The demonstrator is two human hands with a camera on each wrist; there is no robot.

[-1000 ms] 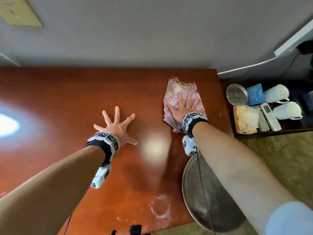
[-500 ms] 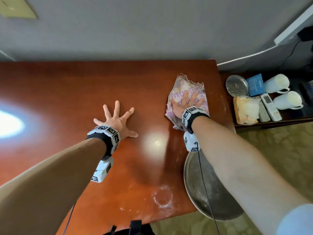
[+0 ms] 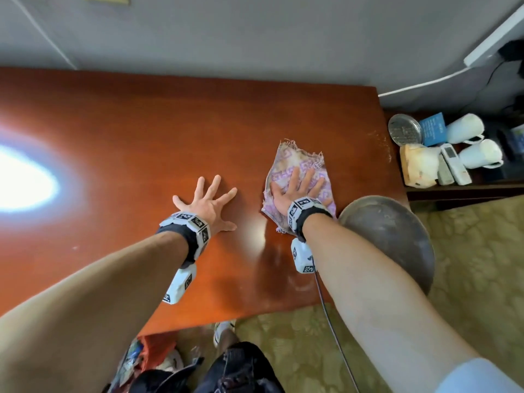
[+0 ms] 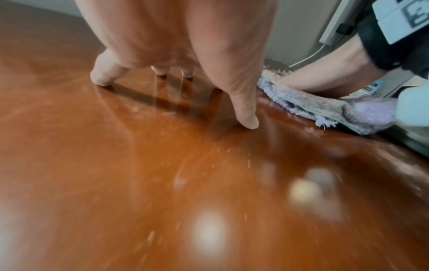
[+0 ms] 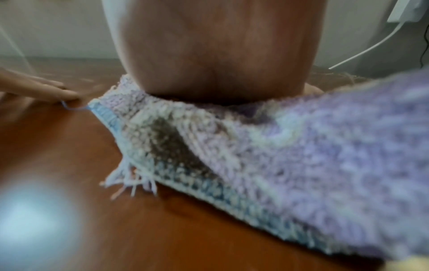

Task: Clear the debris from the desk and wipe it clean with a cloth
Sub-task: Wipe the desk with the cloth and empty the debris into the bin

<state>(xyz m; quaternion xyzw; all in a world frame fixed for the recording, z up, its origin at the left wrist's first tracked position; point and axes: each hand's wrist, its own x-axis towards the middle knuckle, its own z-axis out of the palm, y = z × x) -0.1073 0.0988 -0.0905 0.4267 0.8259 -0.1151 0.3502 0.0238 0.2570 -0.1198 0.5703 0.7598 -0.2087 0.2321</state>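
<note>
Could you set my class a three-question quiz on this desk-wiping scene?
1. True or false: the left hand grips the cloth.
2. Which hand presses flat on the cloth? A) left B) right
3. Fill in: the round metal tray overhangs the desk's ____ edge.

Key: 1 false, it lies spread on bare wood. 2 B. 3 right.

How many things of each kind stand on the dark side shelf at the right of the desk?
White mugs: 2
Remote controls: 2
Round metal dish: 1
Blue card: 1
Yellowish wrapped packet: 1
Total: 7
</note>
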